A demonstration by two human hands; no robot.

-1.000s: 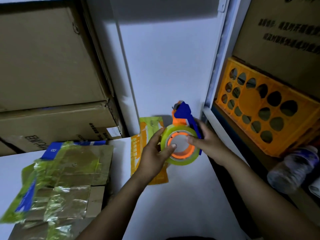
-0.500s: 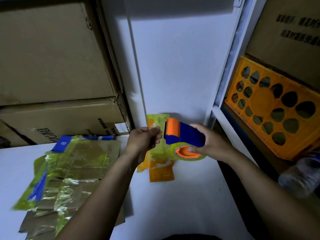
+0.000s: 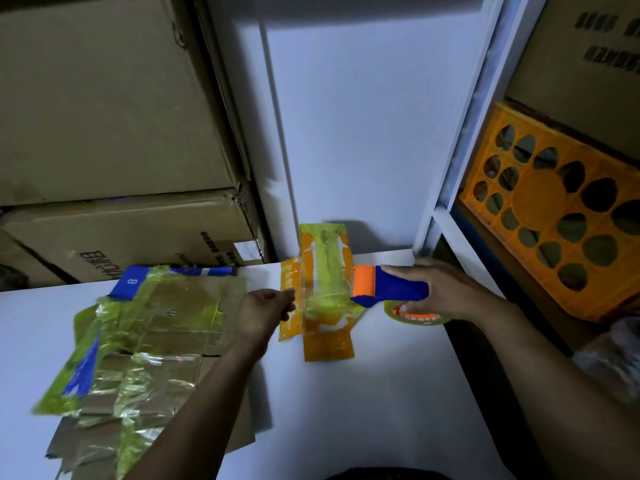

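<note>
My right hand (image 3: pixel 446 292) grips a blue and orange tape dispenser (image 3: pixel 388 287) holding a roll of clear yellowish tape (image 3: pixel 415 315), low over the right side of the white table (image 3: pixel 346 410). A strip of tape (image 3: pixel 325 292) stretches leftward from the dispenser's orange roller. My left hand (image 3: pixel 265 308) pinches the free end of that strip. Under the strip lies a flattened orange carton (image 3: pixel 327 341), partly wrapped in tape.
A flattened brown cardboard piece (image 3: pixel 145 348) covered in yellowish tape, with blue parts, lies on the table's left. Stacked cardboard boxes (image 3: pixel 104 133) stand behind it. An orange plastic crate (image 3: pixel 561 216) sits on a shelf at the right, and a plastic bottle (image 3: pixel 613 362) lies below it.
The dispenser was turned from roll-facing-me to handle-up, then pulled to the right. My left hand left the roll and now holds the tape end, with the strip drawn out longer.
</note>
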